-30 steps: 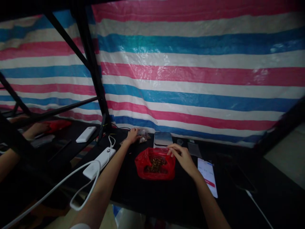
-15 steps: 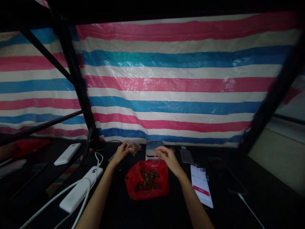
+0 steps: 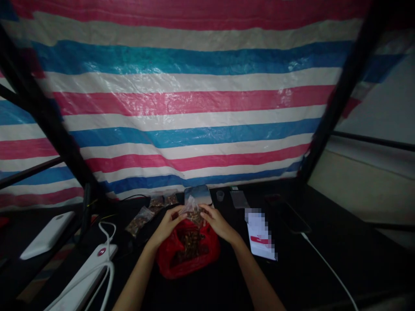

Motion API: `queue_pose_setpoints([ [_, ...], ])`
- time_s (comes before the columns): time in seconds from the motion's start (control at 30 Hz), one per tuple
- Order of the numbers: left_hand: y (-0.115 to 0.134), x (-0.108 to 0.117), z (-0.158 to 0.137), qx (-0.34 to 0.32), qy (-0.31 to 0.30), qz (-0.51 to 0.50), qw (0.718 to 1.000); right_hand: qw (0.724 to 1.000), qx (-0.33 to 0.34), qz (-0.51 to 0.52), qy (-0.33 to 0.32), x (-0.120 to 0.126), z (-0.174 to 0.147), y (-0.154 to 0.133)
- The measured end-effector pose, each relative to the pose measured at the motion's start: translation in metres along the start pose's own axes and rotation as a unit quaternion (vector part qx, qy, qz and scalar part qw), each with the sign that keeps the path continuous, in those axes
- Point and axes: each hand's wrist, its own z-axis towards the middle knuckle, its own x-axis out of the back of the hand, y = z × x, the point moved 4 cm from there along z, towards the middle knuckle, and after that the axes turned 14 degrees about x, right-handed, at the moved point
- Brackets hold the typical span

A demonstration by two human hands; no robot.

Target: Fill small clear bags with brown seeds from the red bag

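Packet [image 3: 193,211] (clear plastic), held between left hand [image 3: 169,223], right hand [image 3: 218,222]

One left hand [image 3: 168,225], one right hand [image 3: 219,222], one red bag [image 3: 181,270], at least four small clear bags [image 3: 140,221], two phones [image 3: 261,240], two white power banks [image 3: 48,235] and one small cup [image 3: 220,196] are in view.

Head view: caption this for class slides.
Left hand and right hand hold a clear bag by an open red bag.
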Motion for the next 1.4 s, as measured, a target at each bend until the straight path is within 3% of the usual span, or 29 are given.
queue_pose_setpoints([
  [0.17,-0.008,0.017,-0.010,0.015,-0.024,0.013,1.000,0.996,0.021,-0.041,-0.077,-0.004,-0.004,-0.012],
  [0.27,-0.012,0.024,-0.013,0.038,-0.025,0.021,0.999,0.995,0.032,-0.040,-0.088,-0.004,-0.004,-0.016],
  [0.43,-0.020,0.013,-0.018,0.065,-0.106,-0.008,0.992,1.000,0.014,0.019,-0.017,-0.005,-0.002,-0.015],
  [0.53,-0.019,0.009,-0.019,0.046,-0.057,-0.108,0.992,0.996,0.040,0.041,0.066,-0.005,-0.001,-0.022],
  [0.6,-0.014,0.007,-0.021,0.010,0.007,-0.144,0.989,0.995,0.057,0.031,0.074,-0.010,-0.001,-0.030],
  [0.77,0.004,-0.006,-0.028,-0.057,0.098,-0.025,0.993,0.998,0.063,-0.026,0.002,-0.030,-0.003,-0.043],
  [1.0,0.000,-0.018,-0.029,-0.098,0.104,0.188,0.972,0.996,0.023,-0.081,0.007,-0.031,-0.004,-0.029],
  [1.23,0.005,-0.019,-0.027,-0.061,0.050,0.136,0.988,0.990,0.033,-0.137,0.012,-0.025,-0.003,-0.029],
  [1.4,0.013,-0.022,-0.031,-0.052,0.049,0.162,0.984,0.984,0.042,-0.176,0.007,-0.026,-0.004,-0.030],
])
